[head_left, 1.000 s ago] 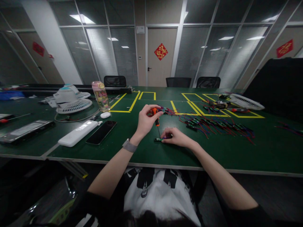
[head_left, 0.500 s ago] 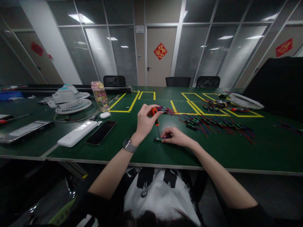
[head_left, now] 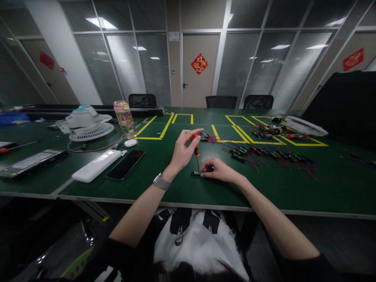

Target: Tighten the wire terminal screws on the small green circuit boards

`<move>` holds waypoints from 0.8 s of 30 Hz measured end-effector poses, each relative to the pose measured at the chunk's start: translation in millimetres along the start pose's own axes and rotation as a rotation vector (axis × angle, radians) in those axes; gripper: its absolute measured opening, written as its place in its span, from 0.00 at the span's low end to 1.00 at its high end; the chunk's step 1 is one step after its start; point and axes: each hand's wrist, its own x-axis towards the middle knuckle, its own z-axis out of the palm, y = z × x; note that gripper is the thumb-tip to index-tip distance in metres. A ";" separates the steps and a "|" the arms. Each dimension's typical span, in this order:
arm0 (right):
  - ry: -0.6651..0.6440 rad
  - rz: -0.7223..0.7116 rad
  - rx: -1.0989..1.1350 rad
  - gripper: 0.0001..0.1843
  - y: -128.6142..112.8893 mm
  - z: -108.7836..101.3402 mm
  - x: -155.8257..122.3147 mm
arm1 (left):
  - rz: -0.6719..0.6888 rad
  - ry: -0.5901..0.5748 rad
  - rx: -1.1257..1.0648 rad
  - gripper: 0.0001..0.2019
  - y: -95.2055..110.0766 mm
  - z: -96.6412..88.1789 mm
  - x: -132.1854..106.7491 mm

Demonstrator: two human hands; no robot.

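My left hand [head_left: 182, 150] pinches the orange-and-black handle of a small screwdriver [head_left: 196, 149], held upright with its tip down on a small green circuit board [head_left: 196, 173]. The board lies on the green table [head_left: 164, 184] near the front edge. My right hand [head_left: 219, 170] rests flat-curled on the table and presses the board's right end, where purple wires show between its fingers. A watch sits on my left wrist.
A pile of boards with red and blue wires [head_left: 264, 154] lies to the right. A black phone [head_left: 125, 164], a white power bank [head_left: 96, 165], a white mouse [head_left: 130, 143], a pink-capped bottle [head_left: 125, 119] and a small fan [head_left: 88, 125] stand at left. Yellow tape marks boxes beyond.
My left fingers have shifted on the screwdriver handle, turning it; the index finger now stretches out above it. My right hand and the board stay where they were.
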 end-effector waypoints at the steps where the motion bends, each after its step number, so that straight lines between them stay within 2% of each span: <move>1: -0.001 0.000 -0.002 0.09 -0.2 -0.1 0.0 | -0.022 -0.044 -0.081 0.14 -1.5 0.3 0.3; 4: 0.003 -0.001 -0.005 0.09 -1.3 -0.3 -0.2 | -0.125 -0.153 -0.360 0.18 -6.0 1.0 1.8; 6: 0.007 0.001 -0.007 0.08 -1.9 -0.3 -0.5 | -0.164 -0.151 -0.403 0.19 -7.0 0.7 2.5; 13: 0.005 -0.004 -0.005 0.08 -1.9 -0.3 -0.9 | -0.039 -0.001 -0.052 0.14 -4.2 -2.2 2.8; 15: 0.004 -0.006 -0.001 0.08 -1.4 -0.3 -0.7 | -0.037 -0.046 -0.097 0.14 -4.9 -2.3 2.9; 18: 0.003 -0.005 -0.007 0.08 -0.1 0.0 -0.5 | -0.124 -0.189 -0.353 0.19 -5.8 -1.8 2.9; 20: 0.004 -0.005 -0.015 0.08 0.9 0.3 -0.3 | -0.165 -0.232 -0.432 0.21 -4.6 -1.4 2.1; 22: 0.008 -0.007 -0.017 0.08 1.6 0.6 -0.2 | -0.147 -0.218 -0.369 0.21 -1.6 -1.1 0.8; 24: 0.013 -0.006 -0.017 0.08 1.7 0.9 -0.3 | -0.074 -0.166 -0.203 0.19 2.2 -1.3 -0.8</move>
